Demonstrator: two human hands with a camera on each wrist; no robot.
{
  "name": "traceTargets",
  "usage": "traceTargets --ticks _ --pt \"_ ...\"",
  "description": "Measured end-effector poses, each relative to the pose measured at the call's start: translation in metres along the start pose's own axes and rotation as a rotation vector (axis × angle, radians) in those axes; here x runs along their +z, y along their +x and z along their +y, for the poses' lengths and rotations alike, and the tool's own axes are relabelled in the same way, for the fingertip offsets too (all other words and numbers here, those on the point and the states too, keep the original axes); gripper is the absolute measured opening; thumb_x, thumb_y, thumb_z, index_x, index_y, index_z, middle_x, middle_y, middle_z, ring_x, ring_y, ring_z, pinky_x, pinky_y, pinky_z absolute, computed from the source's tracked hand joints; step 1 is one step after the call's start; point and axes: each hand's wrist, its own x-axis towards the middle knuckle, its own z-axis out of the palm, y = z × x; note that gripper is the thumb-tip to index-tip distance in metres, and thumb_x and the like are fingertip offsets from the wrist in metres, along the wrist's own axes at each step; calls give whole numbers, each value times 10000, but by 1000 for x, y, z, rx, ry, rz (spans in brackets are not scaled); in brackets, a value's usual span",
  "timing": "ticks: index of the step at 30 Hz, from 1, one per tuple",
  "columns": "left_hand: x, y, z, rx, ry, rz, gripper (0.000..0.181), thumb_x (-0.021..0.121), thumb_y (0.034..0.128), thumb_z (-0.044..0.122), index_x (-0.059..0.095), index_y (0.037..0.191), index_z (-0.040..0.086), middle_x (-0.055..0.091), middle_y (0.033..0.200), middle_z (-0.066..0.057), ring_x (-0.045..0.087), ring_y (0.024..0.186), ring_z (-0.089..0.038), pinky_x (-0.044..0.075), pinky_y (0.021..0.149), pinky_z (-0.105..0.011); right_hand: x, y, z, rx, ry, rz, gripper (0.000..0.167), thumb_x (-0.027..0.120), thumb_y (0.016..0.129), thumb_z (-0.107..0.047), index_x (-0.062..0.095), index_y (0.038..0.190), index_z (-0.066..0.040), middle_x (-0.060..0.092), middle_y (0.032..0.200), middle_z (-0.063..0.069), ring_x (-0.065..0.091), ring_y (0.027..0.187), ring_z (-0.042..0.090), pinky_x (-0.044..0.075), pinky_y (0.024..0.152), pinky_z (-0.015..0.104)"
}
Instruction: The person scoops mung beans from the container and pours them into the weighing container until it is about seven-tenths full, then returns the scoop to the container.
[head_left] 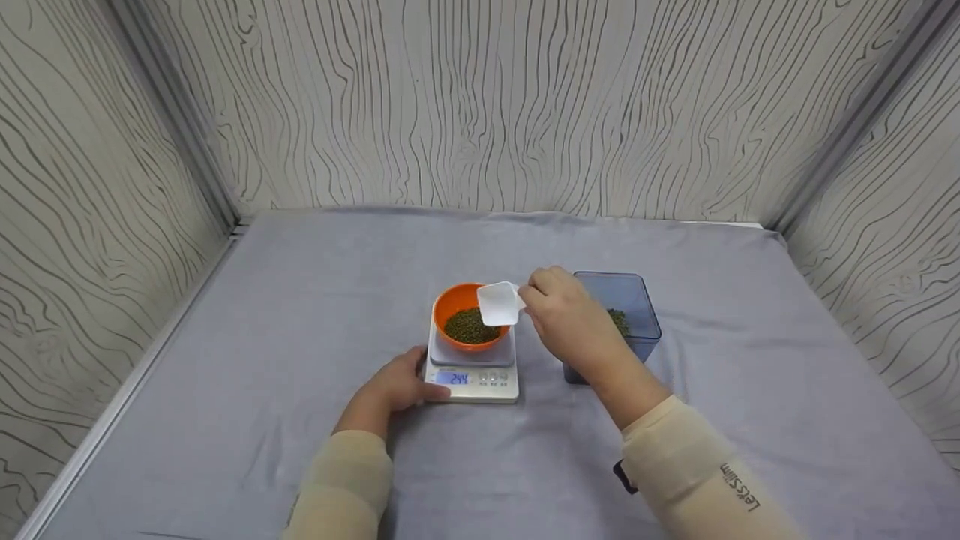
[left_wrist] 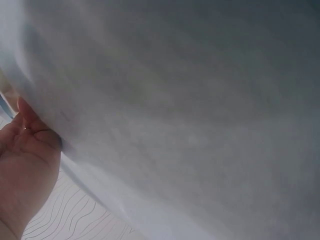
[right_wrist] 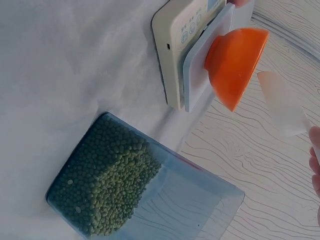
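Note:
My right hand (head_left: 562,307) pinches the handle of a white scoop (head_left: 499,304), tilted above the right side of an orange bowl (head_left: 442,311). No beans show inside the scoop. Small green mung beans (head_left: 469,326) lie in the bowl, which sits on the platform of a white kitchen scale (head_left: 495,391). Its display (head_left: 453,378) is lit with digits. My left hand (head_left: 396,382) holds the scale's left side, thumb over the front corner. In the left wrist view, that hand (left_wrist: 30,160) is at the left edge, and the scale is mostly hidden.
A clear bluish container (head_left: 619,292) stands right of the scale, partly behind my right forearm. More mung beans (right_wrist: 117,175) fill its lower part in the right wrist view. Grey cloth (head_left: 337,285) covers the table, and wood-patterned panels (head_left: 480,112) enclose it.

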Motion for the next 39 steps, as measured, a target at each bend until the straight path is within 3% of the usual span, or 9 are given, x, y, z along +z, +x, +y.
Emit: traceTargets --ticks 10,21,26,32,39 --pt "2 0 1 -16 -24 8 900 819 644 283 360 1401 126 410 1392 -92 385 1206 -256 226 1066 -477 -9 -7 13 63 70 46 167 721 716 19 656 869 2 537 808 71 496 763 237 447 692 336" --pt "2 0 -2 -26 -18 9 889 815 646 295 366 1399 147 387 1410 -92 373 1224 -267 218 1063 -500 -36 -23 42 119 40 123 182 724 682 66 660 847 24 554 790 101 507 756 281 444 686 364" --pt "1 0 -1 -13 -17 6 889 813 650 293 362 1403 149 397 1404 -88 376 1222 -264 214 1065 -497 -48 -35 54 180 34 160 180 721 667 91 659 828 43 555 771 120 508 741 305 437 674 379" --pt "0 0 0 23 -13 -4 865 805 674 257 357 1400 115 460 1342 -80 418 1140 -247 265 1051 -458 -61 -46 64 307 21 122 204 714 650 119 665 837 54 551 774 131 511 752 316 444 677 400" --pt "1 0 1 33 -8 -2 862 803 678 250 355 1398 96 462 1340 -88 419 1136 -245 273 1049 -442 -64 -55 70 333 -28 30 163 688 664 109 654 814 53 539 747 131 502 716 316 434 647 411"
